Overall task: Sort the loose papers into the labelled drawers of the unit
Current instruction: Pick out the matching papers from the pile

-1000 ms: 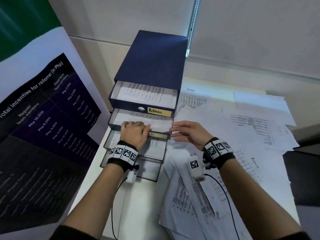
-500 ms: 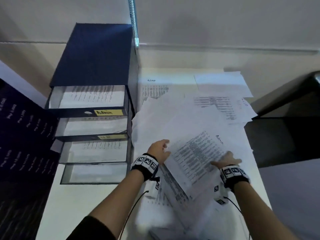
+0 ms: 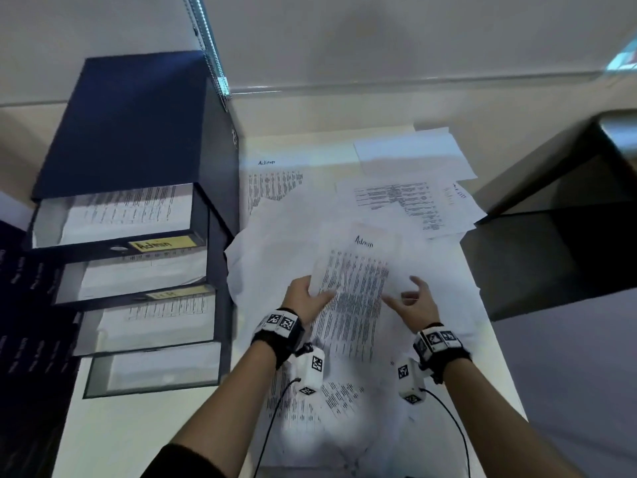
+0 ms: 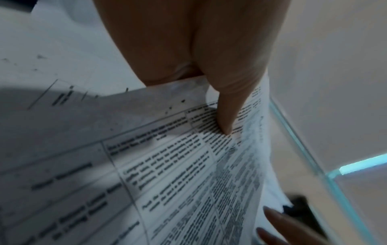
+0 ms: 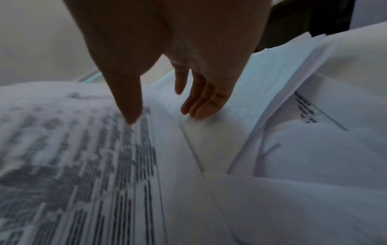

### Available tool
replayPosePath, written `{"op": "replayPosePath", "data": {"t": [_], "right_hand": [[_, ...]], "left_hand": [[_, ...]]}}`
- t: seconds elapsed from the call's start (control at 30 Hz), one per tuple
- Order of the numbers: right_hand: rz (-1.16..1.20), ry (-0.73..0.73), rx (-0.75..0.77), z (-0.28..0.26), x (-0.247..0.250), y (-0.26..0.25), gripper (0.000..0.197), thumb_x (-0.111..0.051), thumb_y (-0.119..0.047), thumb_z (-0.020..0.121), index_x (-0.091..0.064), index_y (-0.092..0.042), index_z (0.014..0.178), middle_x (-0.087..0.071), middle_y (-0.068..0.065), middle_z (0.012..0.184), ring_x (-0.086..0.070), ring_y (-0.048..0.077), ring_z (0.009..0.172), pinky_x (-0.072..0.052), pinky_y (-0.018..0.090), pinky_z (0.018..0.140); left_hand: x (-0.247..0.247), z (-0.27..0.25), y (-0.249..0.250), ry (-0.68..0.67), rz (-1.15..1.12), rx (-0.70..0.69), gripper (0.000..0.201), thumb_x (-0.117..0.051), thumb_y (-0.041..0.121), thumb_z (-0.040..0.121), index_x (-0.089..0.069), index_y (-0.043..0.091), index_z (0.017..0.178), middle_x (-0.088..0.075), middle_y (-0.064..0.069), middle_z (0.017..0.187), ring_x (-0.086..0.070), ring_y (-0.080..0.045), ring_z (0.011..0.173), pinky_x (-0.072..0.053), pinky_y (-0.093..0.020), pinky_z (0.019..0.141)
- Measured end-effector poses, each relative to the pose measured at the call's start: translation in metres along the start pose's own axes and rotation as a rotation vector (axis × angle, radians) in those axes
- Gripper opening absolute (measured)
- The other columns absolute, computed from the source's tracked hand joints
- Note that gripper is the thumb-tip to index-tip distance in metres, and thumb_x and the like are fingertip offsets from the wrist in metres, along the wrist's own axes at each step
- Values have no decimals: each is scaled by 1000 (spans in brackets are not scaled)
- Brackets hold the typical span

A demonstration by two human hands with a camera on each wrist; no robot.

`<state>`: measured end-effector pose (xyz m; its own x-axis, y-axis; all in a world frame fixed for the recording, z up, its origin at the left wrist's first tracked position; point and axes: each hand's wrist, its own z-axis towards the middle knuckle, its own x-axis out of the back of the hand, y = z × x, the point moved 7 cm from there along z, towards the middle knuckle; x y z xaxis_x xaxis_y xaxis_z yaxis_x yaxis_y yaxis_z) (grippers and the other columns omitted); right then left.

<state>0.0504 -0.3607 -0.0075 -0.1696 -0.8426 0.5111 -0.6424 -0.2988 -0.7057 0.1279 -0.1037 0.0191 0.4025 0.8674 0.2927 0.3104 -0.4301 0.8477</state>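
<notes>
Nearest the camera, two forearms reach in over a white surface (image 3: 165, 426), each wrist wearing a black band with printed markers and a small white camera block on a cable. The left hand (image 3: 306, 298) pinches the left edge of a printed sheet (image 3: 355, 294), thumb lying on top of the text and the other fingers hidden under the paper. The right hand (image 3: 415, 303) sits just beside the sheet's right edge with its fingers spread and relaxed, holding nothing — from the wrist view its fingertips (image 5: 199, 111) touch or nearly touch the white paper below, and I cannot tell which. The sheet is lifted a little above the heap of loose papers (image 3: 310, 401), and "Admin" is handwritten at its far end. More papers lie further back, one of them also marked "Admin" (image 3: 267, 162).

To the left stands the dark blue drawer unit (image 3: 138, 125), its four drawers pulled out in steps, each with paper inside — the top drawer (image 3: 113, 215) carries a yellow label (image 3: 162, 243) reading "Admin". A dark poster (image 3: 20, 322) leans at the far left edge.
</notes>
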Motion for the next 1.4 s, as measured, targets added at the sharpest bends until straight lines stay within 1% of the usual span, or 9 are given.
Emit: {"op": "replayPosePath", "data": {"t": [0.2, 0.3, 0.47, 0.53, 0.6, 0.7, 0.87, 1.2, 1.4], "right_hand": [[243, -148, 234, -14, -10, -86, 37, -80, -46, 69, -74, -15, 88, -76, 4, 88, -72, 20, 83, -59, 45, 82], [251, -135, 378, -35, -15, -140, 52, -74, -42, 83, -49, -4, 59, -49, 9, 58, -45, 17, 56, -39, 33, 56], [232, -228, 514, -83, -36, -216, 54, -66, -37, 91, -30, -16, 57, -26, 2, 54, -25, 13, 50, -21, 24, 52], [204, -260, 563, -102, -51, -238, 41, -63, -29, 95, -41, -22, 60, -37, -14, 47, -36, 5, 42, -30, 20, 53], [244, -356, 551, -123, -70, -251, 6, -62, -16, 95, -61, -21, 100, -67, -12, 68, -63, -2, 57, -48, 15, 60], [310, -508, 553, -158, -107, -265, 64, -65, -14, 93, -36, -37, 146, -66, -3, 123, -68, 1, 96, -55, 22, 80], [231, -590, 623, -196, -168, -292, 36, -62, -7, 93, -66, -23, 126, -60, -5, 134, -52, 13, 128, -38, 40, 114], [226, -574, 336, -137, -239, -340, 44, -74, -19, 80, -66, -8, 122, -66, 14, 122, -64, 29, 112, -47, 47, 104], [315, -757, 267, -177, -212, -323, 38, -67, -19, 92, -58, -13, 129, -65, 12, 104, -61, 27, 86, -55, 36, 81]], "left_hand": [[71, -34, 53, 186, -283, -116, 23, -83, 18, 80, -73, 12, 100, -78, 2, 92, -74, -8, 84, -57, -23, 72], [114, -53, 65, 323, -354, -173, 29, -79, 24, 84, -73, 10, 109, -78, 0, 99, -74, -15, 94, -60, -31, 81], [183, -93, 64, 442, -366, -194, 21, -58, 28, 100, -70, 20, 115, -75, -1, 107, -71, -19, 99, -54, -38, 90], [206, -115, 63, 444, -335, -211, 25, -54, 18, 102, -65, 13, 124, -73, -2, 117, -70, -18, 106, -55, -39, 94], [230, -140, 56, 460, -310, -202, 30, -53, 10, 102, -59, 14, 131, -71, -2, 122, -70, -17, 108, -56, -37, 94], [262, -184, 42, 431, -333, -157, 36, -54, 4, 99, -56, 22, 131, -73, -4, 117, -72, -24, 103, -58, -41, 88], [314, -246, 25, 535, -483, -168, 49, -58, 11, 99, -43, 18, 144, -72, -14, 116, -73, -25, 98, -61, -32, 77], [350, -262, -3, 589, -501, -115, 41, -71, 19, 91, -61, 15, 130, -73, -10, 116, -72, -23, 103, -55, -40, 96], [367, -224, -8, 708, -546, -146, 33, -70, 7, 90, -67, 7, 123, -74, -1, 97, -72, -2, 74, -55, -14, 64]]}}
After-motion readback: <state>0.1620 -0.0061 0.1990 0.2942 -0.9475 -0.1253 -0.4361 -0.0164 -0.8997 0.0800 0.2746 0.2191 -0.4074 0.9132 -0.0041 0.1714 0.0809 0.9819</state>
